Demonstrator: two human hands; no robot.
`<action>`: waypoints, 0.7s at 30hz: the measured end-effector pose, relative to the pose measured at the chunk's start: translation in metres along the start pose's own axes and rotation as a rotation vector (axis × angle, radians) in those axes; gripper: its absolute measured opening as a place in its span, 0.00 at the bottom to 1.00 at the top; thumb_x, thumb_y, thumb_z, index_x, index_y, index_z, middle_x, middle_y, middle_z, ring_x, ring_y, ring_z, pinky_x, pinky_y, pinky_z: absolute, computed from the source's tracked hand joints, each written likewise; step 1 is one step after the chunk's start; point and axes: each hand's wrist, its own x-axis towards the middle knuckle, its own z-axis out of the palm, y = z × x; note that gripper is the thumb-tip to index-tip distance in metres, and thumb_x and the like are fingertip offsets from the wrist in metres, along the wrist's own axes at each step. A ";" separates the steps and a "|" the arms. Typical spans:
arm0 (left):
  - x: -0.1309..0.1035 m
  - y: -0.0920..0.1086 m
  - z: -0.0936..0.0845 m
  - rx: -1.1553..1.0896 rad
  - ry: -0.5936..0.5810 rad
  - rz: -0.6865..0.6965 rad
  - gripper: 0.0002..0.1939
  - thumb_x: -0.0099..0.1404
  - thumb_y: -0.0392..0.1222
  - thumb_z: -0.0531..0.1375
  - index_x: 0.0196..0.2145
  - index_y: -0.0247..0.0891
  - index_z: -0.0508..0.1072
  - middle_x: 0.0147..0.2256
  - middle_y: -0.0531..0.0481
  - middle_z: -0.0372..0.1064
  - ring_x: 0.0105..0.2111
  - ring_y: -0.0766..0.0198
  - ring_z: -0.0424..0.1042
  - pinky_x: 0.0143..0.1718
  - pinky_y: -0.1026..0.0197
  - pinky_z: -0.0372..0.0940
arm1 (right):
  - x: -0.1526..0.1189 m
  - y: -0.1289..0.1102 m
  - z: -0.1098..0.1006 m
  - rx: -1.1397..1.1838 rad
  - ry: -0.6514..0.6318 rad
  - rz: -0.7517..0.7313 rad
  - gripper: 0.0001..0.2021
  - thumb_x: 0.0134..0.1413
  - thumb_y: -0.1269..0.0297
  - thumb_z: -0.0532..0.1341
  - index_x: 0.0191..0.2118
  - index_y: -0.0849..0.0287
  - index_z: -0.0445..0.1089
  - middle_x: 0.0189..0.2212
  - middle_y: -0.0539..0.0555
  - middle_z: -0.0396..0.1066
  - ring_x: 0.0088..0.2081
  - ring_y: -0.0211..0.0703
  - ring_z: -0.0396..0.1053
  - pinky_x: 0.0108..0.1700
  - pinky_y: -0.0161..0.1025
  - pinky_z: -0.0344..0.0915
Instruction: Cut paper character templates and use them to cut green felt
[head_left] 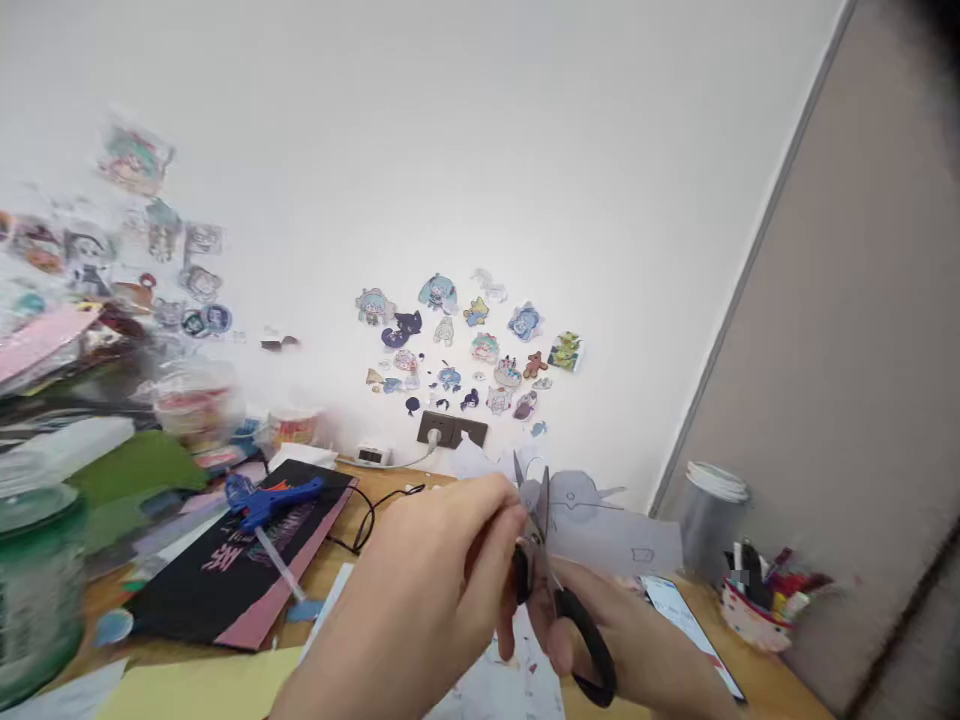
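Observation:
In the middle of the head view, my right hand point(607, 610) grips black-handled scissors point(546, 530) with their blades pointing up and spread apart. My left hand point(442, 560) is closed close beside the blades, its thumb and fingers pinched together. Whatever those fingers hold is too small or hidden to make out. Behind the scissors stands a pale sheet of paper point(622, 540) with drawn outlines and a cut, rounded upper edge. Below both hands lies a white sheet point(517, 685) with small scraps on it.
At left are a blue glue gun point(281, 503) on a black folder point(202, 570), a green jar point(37, 590) and yellow paper point(202, 685). A phone point(690, 630), a pen cup point(757, 610) and a grey bin point(712, 520) stand right. Stickers cover the wall behind.

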 end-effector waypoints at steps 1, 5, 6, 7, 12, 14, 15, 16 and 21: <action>0.001 -0.001 -0.002 0.005 0.004 -0.003 0.15 0.67 0.41 0.46 0.22 0.40 0.58 0.18 0.61 0.59 0.21 0.71 0.58 0.24 0.66 0.50 | 0.000 -0.001 -0.001 -0.005 -0.012 0.001 0.29 0.40 0.33 0.54 0.28 0.60 0.58 0.22 0.45 0.55 0.24 0.32 0.51 0.31 0.30 0.58; 0.004 -0.003 -0.006 0.022 0.021 -0.009 0.15 0.67 0.41 0.46 0.22 0.40 0.58 0.19 0.60 0.58 0.21 0.71 0.58 0.24 0.66 0.50 | -0.001 -0.005 -0.003 -0.007 -0.061 -0.004 0.29 0.41 0.33 0.54 0.32 0.60 0.60 0.21 0.45 0.54 0.22 0.32 0.49 0.31 0.31 0.58; 0.004 -0.003 -0.006 0.026 0.027 -0.008 0.15 0.67 0.41 0.46 0.22 0.40 0.58 0.19 0.60 0.58 0.21 0.71 0.57 0.23 0.66 0.50 | -0.001 -0.005 -0.004 -0.003 -0.071 -0.007 0.29 0.42 0.34 0.54 0.33 0.59 0.60 0.21 0.45 0.55 0.22 0.32 0.50 0.31 0.31 0.59; 0.004 -0.004 -0.005 0.028 0.028 -0.005 0.15 0.67 0.41 0.46 0.22 0.40 0.58 0.19 0.60 0.58 0.21 0.71 0.57 0.23 0.66 0.50 | -0.001 -0.005 -0.004 -0.003 -0.076 -0.007 0.28 0.42 0.34 0.54 0.33 0.59 0.60 0.21 0.45 0.55 0.23 0.32 0.50 0.31 0.31 0.59; 0.003 -0.005 -0.003 0.039 0.040 0.000 0.15 0.67 0.42 0.46 0.22 0.39 0.57 0.19 0.60 0.58 0.20 0.71 0.57 0.23 0.66 0.50 | -0.001 -0.004 -0.004 -0.060 -0.050 0.016 0.26 0.44 0.36 0.56 0.31 0.59 0.61 0.22 0.46 0.56 0.23 0.32 0.50 0.32 0.31 0.61; 0.003 -0.005 -0.002 0.037 0.040 0.006 0.16 0.67 0.42 0.46 0.22 0.39 0.57 0.18 0.60 0.58 0.20 0.71 0.57 0.22 0.66 0.50 | 0.000 -0.003 -0.003 -0.066 -0.042 -0.011 0.28 0.43 0.35 0.54 0.31 0.59 0.60 0.21 0.46 0.56 0.23 0.32 0.50 0.31 0.31 0.61; 0.003 -0.005 -0.002 0.034 0.038 0.010 0.16 0.67 0.42 0.46 0.22 0.39 0.56 0.18 0.60 0.58 0.20 0.71 0.57 0.22 0.66 0.50 | 0.000 -0.003 -0.002 -0.067 -0.033 -0.028 0.28 0.42 0.34 0.54 0.31 0.59 0.60 0.21 0.46 0.56 0.23 0.32 0.51 0.31 0.31 0.61; 0.003 -0.005 -0.003 0.031 0.036 0.013 0.16 0.67 0.42 0.46 0.22 0.39 0.56 0.18 0.60 0.58 0.19 0.71 0.56 0.22 0.66 0.50 | 0.000 -0.003 -0.002 -0.074 -0.023 -0.036 0.29 0.42 0.33 0.53 0.31 0.59 0.59 0.21 0.46 0.56 0.23 0.33 0.51 0.31 0.32 0.62; 0.003 -0.004 -0.003 0.020 0.018 0.003 0.16 0.67 0.42 0.45 0.21 0.40 0.57 0.17 0.61 0.61 0.19 0.71 0.57 0.22 0.67 0.51 | 0.001 -0.005 -0.001 -0.093 -0.028 -0.026 0.30 0.41 0.32 0.52 0.31 0.59 0.60 0.23 0.47 0.57 0.25 0.34 0.55 0.31 0.32 0.63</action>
